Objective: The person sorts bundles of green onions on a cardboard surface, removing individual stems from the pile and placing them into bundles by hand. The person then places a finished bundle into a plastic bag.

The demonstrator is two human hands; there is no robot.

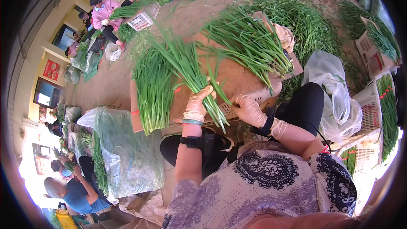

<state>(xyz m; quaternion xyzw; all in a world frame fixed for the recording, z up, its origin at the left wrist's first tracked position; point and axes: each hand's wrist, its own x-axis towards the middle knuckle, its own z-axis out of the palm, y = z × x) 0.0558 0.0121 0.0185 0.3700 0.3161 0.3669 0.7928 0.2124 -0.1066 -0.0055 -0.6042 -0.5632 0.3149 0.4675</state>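
My left hand (198, 103), in a thin translucent glove, grips a bunch of garlic chives (187, 63) near its pale stem ends. Its green leaves point away from me. My right hand (249, 109), gloved too, pinches the lower end of a loose chive leaf (220, 90) just right of the bunch. Under both hands is a cardboard sheet (238, 70) on a white plastic crate (226, 110). A neat stack of chives (154, 92) lies on its left part. Untidier chives (248, 44) lie at the far right, with a cloth (281, 35) by them.
A big heap of greens (295, 16) covers the floor beyond the cardboard. Clear plastic bags (330, 95) lie by my right knee. A large filled plastic bag (133, 152) stands at left. Crates with tied bunches (386, 111) stand at right. Co-workers (105, 16) sit farther off.
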